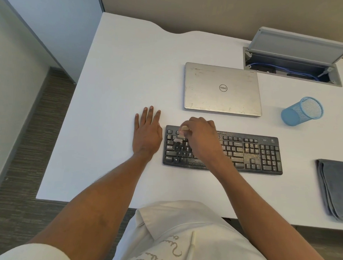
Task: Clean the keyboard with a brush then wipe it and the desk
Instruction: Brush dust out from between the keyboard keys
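Far out to the left of the left hand, striped grey carpet [28, 143] runs along the edge of the white desk [113, 88]. The left hand [147, 132] lies flat on the desk, palm down, fingers straight and slightly spread, holding nothing. It sits just beside the left end of the keyboard [250, 153], thumb side close to the edge, though I cannot tell whether it touches.

The black keyboard stretches from that hand away to the right, under and past the right hand. Pale specks of dust cover its keys, thicker to the right of the right hand than at the left end.

The right hand [201, 139] hovers over the left half of the keyboard, fingers curled round a small brush [183, 133]. The brush's tan handle pokes out at the fingertips, and its blurred bristles meet the upper-left keys.

Beyond the right hand's knuckles a closed silver laptop [222, 88] lies flat, scuffed on its lid and near the keyboard's far edge without touching it. Farther back and right of that hand, a cable hatch [294, 44] in the desk stands with its lid up, blue cables [306, 73] inside. Well to the right of the right hand is a blue mesh cup [302, 111]. Nearer the person, past the keyboard's right end, a folded grey cloth [335, 188] lies on the desk, cut off by the frame edge.
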Available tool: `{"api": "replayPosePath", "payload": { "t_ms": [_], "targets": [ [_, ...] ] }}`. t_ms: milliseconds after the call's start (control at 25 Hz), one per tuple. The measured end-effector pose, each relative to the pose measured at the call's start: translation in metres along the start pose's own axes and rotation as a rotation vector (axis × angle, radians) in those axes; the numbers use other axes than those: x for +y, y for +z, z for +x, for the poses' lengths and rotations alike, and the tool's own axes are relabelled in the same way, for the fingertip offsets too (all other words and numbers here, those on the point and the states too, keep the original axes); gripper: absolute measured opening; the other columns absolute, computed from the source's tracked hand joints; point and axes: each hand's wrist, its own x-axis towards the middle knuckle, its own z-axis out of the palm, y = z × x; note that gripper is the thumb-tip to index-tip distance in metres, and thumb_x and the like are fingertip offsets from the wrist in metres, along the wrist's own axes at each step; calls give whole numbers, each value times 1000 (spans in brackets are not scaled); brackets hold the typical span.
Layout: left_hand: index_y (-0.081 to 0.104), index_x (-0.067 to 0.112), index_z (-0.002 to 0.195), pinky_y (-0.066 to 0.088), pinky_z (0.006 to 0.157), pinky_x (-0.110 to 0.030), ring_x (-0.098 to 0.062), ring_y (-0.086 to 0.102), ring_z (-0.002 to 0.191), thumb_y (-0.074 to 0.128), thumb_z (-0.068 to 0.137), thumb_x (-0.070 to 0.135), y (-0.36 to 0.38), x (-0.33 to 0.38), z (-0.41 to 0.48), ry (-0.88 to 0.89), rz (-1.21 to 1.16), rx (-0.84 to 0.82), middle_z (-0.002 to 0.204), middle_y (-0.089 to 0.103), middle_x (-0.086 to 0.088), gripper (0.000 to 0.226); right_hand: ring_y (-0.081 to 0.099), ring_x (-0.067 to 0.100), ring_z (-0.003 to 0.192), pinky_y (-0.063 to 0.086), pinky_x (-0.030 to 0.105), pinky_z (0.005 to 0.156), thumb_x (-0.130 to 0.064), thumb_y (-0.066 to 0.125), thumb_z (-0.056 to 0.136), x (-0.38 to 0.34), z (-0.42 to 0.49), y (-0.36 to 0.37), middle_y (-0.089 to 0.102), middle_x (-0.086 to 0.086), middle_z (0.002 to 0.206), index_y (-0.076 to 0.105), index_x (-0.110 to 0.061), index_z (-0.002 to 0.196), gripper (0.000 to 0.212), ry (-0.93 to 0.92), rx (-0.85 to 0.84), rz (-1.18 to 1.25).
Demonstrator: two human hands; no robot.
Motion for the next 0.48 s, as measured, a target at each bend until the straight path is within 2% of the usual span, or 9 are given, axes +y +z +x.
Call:
{"api": "replayPosePath", "payload": {
  "t_ms": [80, 360, 480],
  "targets": [
    [35, 21, 165, 5, 134, -50, -23, 10, 165, 30, 108, 23, 1, 0, 0, 1, 4, -6, 176, 22, -5, 57, 56, 19, 99, 31, 34, 93, -13, 58, 100, 0, 0, 6, 64, -8, 96, 70, -27, 100, 18, -9, 22, -30],
    [34, 21, 165, 4, 134, -50, -24, 10, 165, 31, 108, 24, 0, 1, 0, -3, 14, -9, 176, 22, -5, 57, 56, 18, 93, 30, 33, 87, -5, 64, 93, 39, -19, -11, 64, -8, 93, 69, -26, 95, 22, 152, 53, -256],
    [34, 21, 165, 4, 134, -50, -23, 10, 165, 31, 108, 24, 0, 1, 0, -3, 15, -11, 176, 21, -5, 57, 56, 19, 97, 32, 34, 90, -5, 61, 95, 29, -18, -14, 64, -6, 96, 68, -25, 97, 22, 131, 53, -172]
  ]
}}
